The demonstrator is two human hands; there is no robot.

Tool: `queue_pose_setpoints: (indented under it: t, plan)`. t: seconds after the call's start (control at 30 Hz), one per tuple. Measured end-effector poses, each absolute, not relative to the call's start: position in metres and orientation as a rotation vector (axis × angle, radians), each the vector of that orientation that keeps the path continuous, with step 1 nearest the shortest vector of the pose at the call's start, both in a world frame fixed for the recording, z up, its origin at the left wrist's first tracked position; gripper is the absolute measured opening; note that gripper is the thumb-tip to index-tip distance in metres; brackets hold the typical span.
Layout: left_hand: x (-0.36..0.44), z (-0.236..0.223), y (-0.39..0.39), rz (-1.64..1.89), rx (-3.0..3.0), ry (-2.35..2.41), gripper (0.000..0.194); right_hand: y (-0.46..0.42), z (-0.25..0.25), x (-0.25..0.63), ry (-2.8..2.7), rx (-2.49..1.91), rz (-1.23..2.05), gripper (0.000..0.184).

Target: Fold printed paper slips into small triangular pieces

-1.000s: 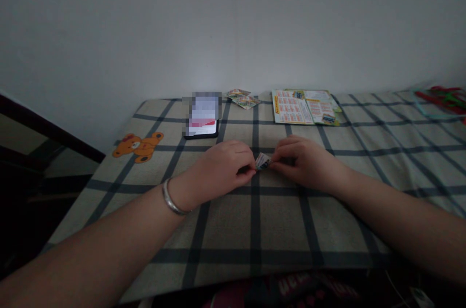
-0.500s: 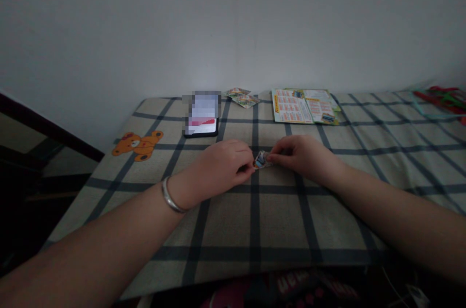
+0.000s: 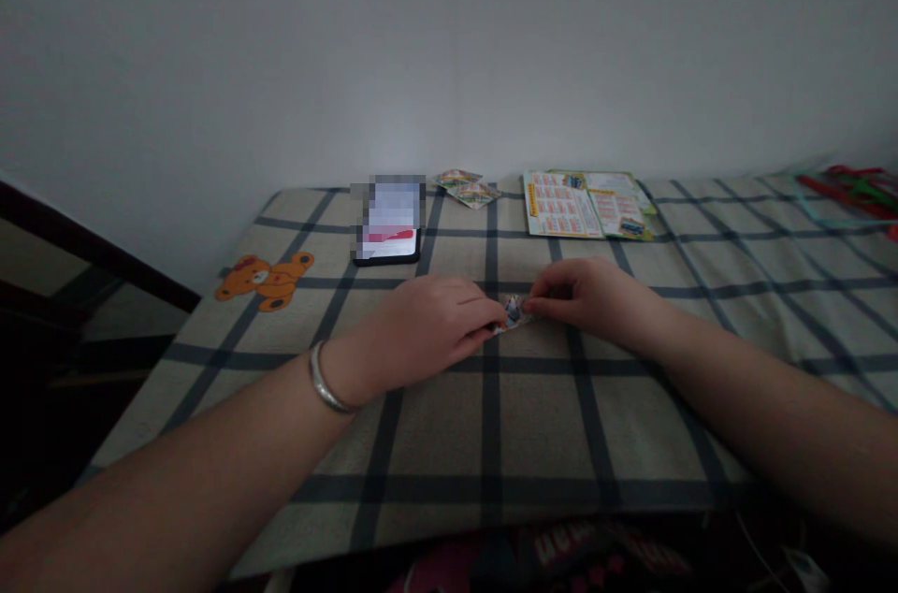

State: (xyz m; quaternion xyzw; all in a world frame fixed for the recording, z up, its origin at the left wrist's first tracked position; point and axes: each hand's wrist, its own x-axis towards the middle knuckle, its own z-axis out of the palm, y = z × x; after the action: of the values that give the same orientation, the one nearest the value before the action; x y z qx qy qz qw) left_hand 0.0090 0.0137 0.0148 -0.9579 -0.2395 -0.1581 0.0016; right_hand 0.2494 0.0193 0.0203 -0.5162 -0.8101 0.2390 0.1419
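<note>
A small folded piece of printed paper [image 3: 514, 311] lies on the checked cloth [image 3: 533, 415] between my two hands. My left hand [image 3: 427, 324], with a silver bangle on its wrist, lies low over the paper's left end and presses it with its fingertips. The paper's right end is pinched by the closed fingers of my right hand [image 3: 587, 298]. Most of the paper is hidden by the fingers.
A phone with a lit screen [image 3: 390, 228] lies behind my left hand. Two small folded papers [image 3: 468, 188] and a printed leaflet [image 3: 587, 204] lie near the wall. An orange bear patch [image 3: 267, 278] marks the cloth at the left. Red and green things [image 3: 857, 186] lie far right.
My left hand has slid a little to the right and flattened over the paper. The paper now lies lower on the cloth. My right hand has barely moved.
</note>
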Motion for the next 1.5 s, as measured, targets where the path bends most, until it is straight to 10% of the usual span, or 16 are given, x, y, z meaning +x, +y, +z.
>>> queue_pose_setpoints:
  t: [0.73,1.5]
  plan:
    - [0.014,0.014,0.012,-0.471,-2.934,-0.660,0.020,0.001,0.027,0.251,-2.663,-1.207,0.044,0.014]
    - [0.016,0.011,0.011,-0.488,-2.936,-0.679,0.024,0.001,0.024,0.242,-2.627,-1.277,0.057,0.017]
